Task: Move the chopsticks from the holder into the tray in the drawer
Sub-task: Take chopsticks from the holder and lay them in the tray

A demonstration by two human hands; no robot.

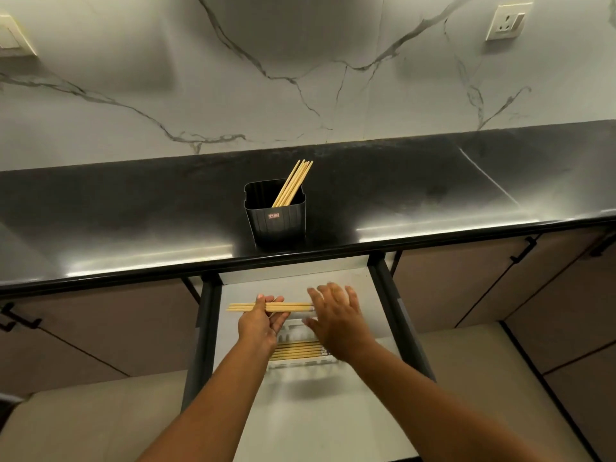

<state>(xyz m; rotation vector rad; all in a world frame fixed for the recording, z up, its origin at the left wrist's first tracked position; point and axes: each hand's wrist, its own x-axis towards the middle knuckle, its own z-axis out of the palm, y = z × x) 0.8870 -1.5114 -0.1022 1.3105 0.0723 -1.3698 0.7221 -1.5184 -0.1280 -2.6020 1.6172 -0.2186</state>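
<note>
A black square holder stands on the dark counter with several wooden chopsticks leaning in it. Below, the drawer is pulled out. A white tray in it holds several chopsticks lying crosswise. My left hand grips a bundle of chopsticks held level above the tray's far end. My right hand is spread flat, with its fingers against the bundle's right ends.
The black counter runs the full width, with a marble wall behind and a socket at the top right. Brown cabinet doors with black handles flank the drawer. Pale floor lies below.
</note>
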